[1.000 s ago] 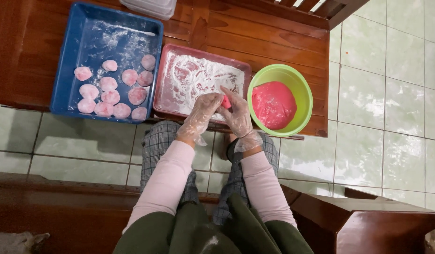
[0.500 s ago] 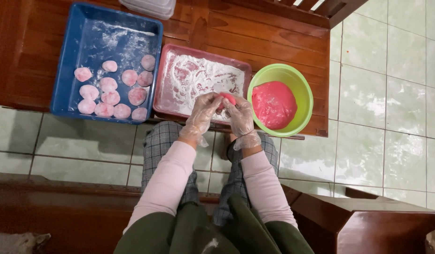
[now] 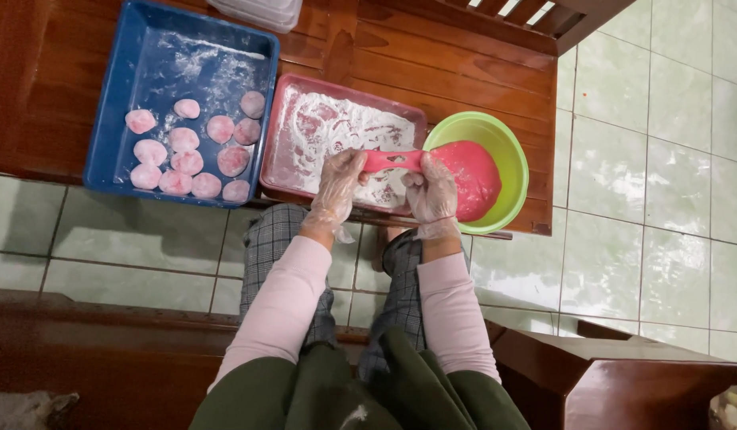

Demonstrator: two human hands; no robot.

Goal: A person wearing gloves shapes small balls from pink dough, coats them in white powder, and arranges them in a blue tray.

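Both hands wear thin clear plastic gloves and work over a pink rectangular plastic tray dusted with white flour (image 3: 321, 131). Between them stretches a strip of soft pink dough (image 3: 392, 161), pulled out sideways above the tray's near right corner. The left hand (image 3: 339, 185) has its grip clenched on the strip's left end, and the right hand (image 3: 432, 191) pinches the right end, where the strip runs on toward the large mass of pink dough (image 3: 474, 177) lying in a round lime-green plastic bowl (image 3: 496, 131). The bowl stands just beside the tray on the right, touching or nearly touching it.

To the left of the pink tray sits a blue rectangular plastic tray, also floured (image 3: 129, 80), holding about a dozen round flattened pink dough pieces (image 3: 189, 159) clustered in its near half. All three containers rest on a dark brown wooden counter (image 3: 464, 56). A clear plastic container (image 3: 261, 9) shows at the counter's far edge. Pale pink sleeves cover both forearms, above checked trousers and a green tiled floor (image 3: 663, 199).
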